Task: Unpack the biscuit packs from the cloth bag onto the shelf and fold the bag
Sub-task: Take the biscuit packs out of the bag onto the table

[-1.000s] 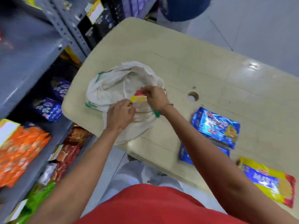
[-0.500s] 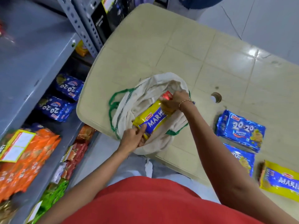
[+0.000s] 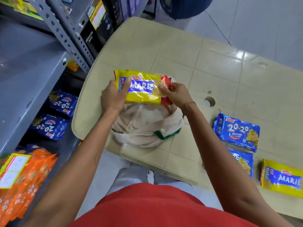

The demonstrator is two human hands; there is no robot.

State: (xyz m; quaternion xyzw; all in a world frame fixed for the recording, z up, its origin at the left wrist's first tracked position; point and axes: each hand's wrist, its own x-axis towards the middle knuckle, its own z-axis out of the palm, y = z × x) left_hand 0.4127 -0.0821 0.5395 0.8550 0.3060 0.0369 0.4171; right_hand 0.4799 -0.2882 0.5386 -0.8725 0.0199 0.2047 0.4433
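Observation:
A yellow Marie biscuit pack is held level above the table, clear of the bag. My left hand grips its left end and my right hand pinches its red right end. Below it the cream cloth bag with green trim lies crumpled and open near the table's front edge. Two blue 20-20 packs and another yellow Marie pack lie on the table at the right. The grey metal shelf stands at the left.
The beige table has a round hole right of my hands. Blue 20-20 packs and orange packs fill the lower shelf levels. A slotted shelf post rises close to the table's left edge.
The Marie pack has come out of the cloth bag and risen above it, turned level between both hands. The bag has slumped flatter on the table.

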